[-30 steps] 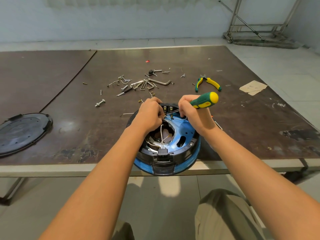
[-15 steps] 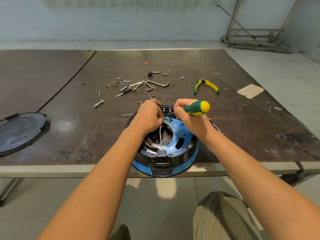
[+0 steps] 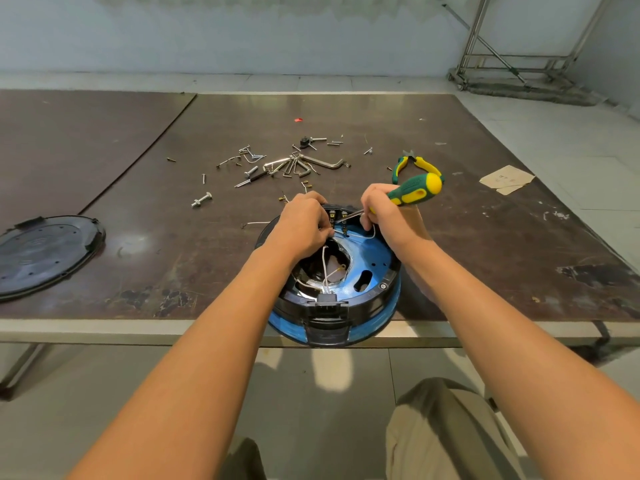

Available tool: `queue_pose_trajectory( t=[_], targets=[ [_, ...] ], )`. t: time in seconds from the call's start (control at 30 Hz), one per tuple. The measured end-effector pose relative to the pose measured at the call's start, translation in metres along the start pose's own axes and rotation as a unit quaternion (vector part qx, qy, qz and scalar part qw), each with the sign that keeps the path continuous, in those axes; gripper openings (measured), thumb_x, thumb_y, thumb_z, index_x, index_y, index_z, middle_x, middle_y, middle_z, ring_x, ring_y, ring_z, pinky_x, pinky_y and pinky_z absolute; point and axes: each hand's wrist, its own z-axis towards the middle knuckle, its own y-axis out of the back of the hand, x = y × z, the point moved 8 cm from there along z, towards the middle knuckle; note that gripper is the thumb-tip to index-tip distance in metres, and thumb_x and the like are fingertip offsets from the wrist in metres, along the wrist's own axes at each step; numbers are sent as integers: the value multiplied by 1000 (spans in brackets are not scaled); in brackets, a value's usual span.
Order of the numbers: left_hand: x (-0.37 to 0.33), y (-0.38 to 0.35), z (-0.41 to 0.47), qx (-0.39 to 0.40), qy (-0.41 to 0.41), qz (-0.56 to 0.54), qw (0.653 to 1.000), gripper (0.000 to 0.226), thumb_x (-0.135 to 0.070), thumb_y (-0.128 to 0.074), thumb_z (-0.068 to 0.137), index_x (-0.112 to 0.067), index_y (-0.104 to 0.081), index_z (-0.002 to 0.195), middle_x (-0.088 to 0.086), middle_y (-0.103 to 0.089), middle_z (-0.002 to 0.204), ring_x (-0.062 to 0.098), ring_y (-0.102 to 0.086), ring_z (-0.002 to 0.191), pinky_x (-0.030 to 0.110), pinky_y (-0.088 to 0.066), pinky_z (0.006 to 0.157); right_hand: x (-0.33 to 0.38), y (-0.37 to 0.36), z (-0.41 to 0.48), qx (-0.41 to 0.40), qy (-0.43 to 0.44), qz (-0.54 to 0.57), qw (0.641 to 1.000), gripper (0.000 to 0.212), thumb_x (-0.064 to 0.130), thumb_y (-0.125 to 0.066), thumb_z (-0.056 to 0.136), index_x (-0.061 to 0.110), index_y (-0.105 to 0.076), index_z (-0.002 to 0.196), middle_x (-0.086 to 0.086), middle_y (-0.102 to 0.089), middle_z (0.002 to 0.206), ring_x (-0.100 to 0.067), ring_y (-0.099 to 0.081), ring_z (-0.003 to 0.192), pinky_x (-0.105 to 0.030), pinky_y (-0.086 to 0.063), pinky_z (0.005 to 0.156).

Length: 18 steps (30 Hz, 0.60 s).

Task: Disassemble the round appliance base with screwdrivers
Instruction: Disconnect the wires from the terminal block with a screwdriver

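Right hand (image 3: 391, 220) grips the green-and-yellow-handled screwdriver (image 3: 415, 190), tip at twelve o'clock on the round blue-and-black plastic appliance base (image 3: 375, 271) on the dark table (image 3: 485, 254), near edge — left hand (image 3: 304, 226) pinches a thin white wire (image 3: 325, 261), apparently clearing it.

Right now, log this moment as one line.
right hand: grips screwdriver, tip at terminals | left hand: pinches white wire | appliance base: open, overhanging near edge of table

A scuffed dark brown worktop (image 3: 450, 150) with a pale metal front edge stands on a light grey tiled floor (image 3: 571, 133). Behind it runs a pale, stained wall (image 3: 242, 36). A metal frame (image 3: 502, 57) stands in the far right corner. Soft light glints off the worktop.
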Motion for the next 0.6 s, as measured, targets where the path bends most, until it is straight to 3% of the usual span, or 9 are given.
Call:
queue_pose_trajectory(
  t=[0.13, 0.23, 0.3, 0.47, 0.6],
  targets=[
    [1, -1, 1, -1, 0, -1, 1000, 10, -20, -74, 87, -14, -81, 85, 4, -57, 133, 23, -47, 120, 39, -42, 99, 0, 5, -3, -31, -13, 15, 999, 28, 20, -51, 78, 23, -51, 50, 4, -48, 48, -21, -47, 55, -31, -39, 58],
    [1, -1, 1, -2, 1, 1, 1000, 10, -20, -74, 87, -13, -81, 86, 5, -57, 132, 24, -47, 120, 38, -42, 98, 12, -4, -10, 40, 62, -35, 997, 29, 7, -50, 91, -3, -50, 63, -19, -48, 59, -22, -43, 60, -34, -35, 57],
    [0, -1, 0, -3, 1, 5, 1000, 10, -20, -73, 87, -13, -81, 86, 5, -57, 133, 24, -48, 120, 36, -42, 97, 19, -10, -16, 80, 102, -80, 988, 28, -3, -49, 93, -8, -49, 66, -28, -49, 65, -19, -41, 60, -33, -34, 55],
    [1, -1, 0, 0, 3, 1, 1000, 11, -21, -73, 87, -13, -80, 86, 5, -56, 133, 24, -47, 120, 38, -41, 99, 27, -22, -22, 133, 129, -162, 969, 32, 6, -55, 86, 26, -52, 61, 9, -49, 57, -1, -46, 54, -11, -33, 50],
    [1, -1, 0, 0, 2, 2, 1000, 11, -21, -72, 88, -13, -80, 86, 4, -55, 133, 23, -47, 120, 36, -40, 99, 29, -25, -23, 133, 121, -180, 967, 23, 20, -51, 80, 30, -50, 59, 10, -49, 56, 1, -47, 54, -11, -34, 50]
  ],
)
